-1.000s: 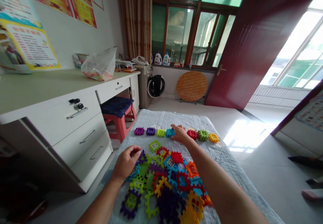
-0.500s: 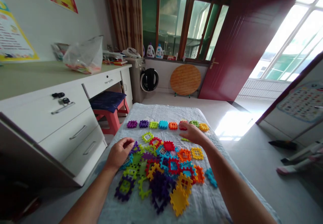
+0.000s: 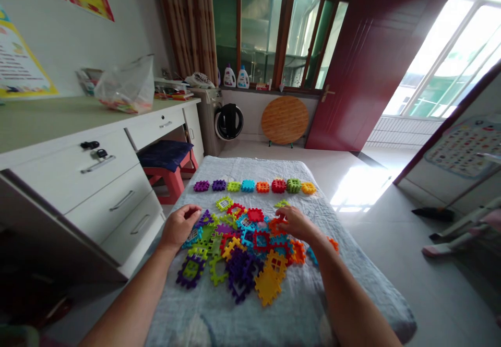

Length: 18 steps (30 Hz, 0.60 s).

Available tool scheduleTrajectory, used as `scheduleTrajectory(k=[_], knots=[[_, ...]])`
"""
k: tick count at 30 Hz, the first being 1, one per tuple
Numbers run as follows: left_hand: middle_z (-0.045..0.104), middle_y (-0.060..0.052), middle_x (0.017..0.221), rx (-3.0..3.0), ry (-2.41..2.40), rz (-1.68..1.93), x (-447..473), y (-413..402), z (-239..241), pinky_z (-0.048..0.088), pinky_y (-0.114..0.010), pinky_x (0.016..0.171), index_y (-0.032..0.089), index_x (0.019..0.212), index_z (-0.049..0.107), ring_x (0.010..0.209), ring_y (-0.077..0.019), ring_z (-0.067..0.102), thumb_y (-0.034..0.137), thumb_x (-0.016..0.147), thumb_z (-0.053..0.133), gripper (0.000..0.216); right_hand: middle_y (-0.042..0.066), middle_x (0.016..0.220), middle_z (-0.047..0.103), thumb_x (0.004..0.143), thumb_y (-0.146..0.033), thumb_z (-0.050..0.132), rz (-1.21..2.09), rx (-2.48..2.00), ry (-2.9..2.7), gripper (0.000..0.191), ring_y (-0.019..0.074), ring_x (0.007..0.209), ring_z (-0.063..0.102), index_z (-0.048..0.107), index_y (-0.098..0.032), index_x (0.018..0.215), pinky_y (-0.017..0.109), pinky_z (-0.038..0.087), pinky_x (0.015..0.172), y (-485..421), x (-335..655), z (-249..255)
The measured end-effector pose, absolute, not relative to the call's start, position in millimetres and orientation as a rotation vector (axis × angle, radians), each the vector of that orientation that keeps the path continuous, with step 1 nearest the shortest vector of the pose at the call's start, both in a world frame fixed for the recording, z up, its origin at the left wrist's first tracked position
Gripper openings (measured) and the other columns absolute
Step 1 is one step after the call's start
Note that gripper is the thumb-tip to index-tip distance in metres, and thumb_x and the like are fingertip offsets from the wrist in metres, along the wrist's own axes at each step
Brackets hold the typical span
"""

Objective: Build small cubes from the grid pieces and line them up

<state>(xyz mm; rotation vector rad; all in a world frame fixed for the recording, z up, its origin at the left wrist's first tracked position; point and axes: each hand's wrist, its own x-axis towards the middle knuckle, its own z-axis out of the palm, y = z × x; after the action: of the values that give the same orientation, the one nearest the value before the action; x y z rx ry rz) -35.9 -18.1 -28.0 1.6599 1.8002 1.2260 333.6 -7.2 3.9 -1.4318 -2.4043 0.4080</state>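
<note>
A heap of flat plastic interlocking tiles in several colours lies on a surface covered with a grey quilted cloth. Beyond it a straight row of small tile cubes runs from purple on the left to yellow on the right. My left hand rests on the heap's left edge, fingers curled over a teal and a purple tile. My right hand sits on the heap's right side, its fingers pinched at an orange tile.
A white desk with drawers stands to the left, a red stool under it and a plastic bag on top. A round wooden tabletop leans under the window beside a dark red door. Bare floor lies right.
My right hand has drawn back from the row of cubes to the heap and closed on an orange tile. The left hand has stayed at the heap's left edge. The view tilted down.
</note>
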Motion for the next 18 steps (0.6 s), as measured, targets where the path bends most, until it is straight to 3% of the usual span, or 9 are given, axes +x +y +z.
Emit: scheduleTrajectory(k=[11,18], knots=[[0.07,-0.001,0.078,1.651,1.817,1.246,-37,-19,-30,0.047,-0.026,0.072,0.019,0.084,0.066,0.076,-0.019,0.064,0.045,0.072,0.056,0.03,0.001,0.075,0.053,0.071,-0.011,0.049,0.254,-1.29,-1.895,0.012,0.0137,0.068,0.05,0.055,-0.019,0.077,0.024,0.04,0.065,-5,328,9],[0.069,0.0,0.077,1.651,1.811,1.226,-38,-19,-29,0.048,-0.027,0.072,0.02,0.084,0.066,0.075,-0.0192,0.064,0.046,0.072,0.056,0.03,0.003,0.08,0.055,0.071,-0.011,0.054,0.2,-1.344,-2.172,0.009,0.0161,0.079,0.05,0.058,-0.018,0.075,0.027,0.039,0.074,-8,330,2]])
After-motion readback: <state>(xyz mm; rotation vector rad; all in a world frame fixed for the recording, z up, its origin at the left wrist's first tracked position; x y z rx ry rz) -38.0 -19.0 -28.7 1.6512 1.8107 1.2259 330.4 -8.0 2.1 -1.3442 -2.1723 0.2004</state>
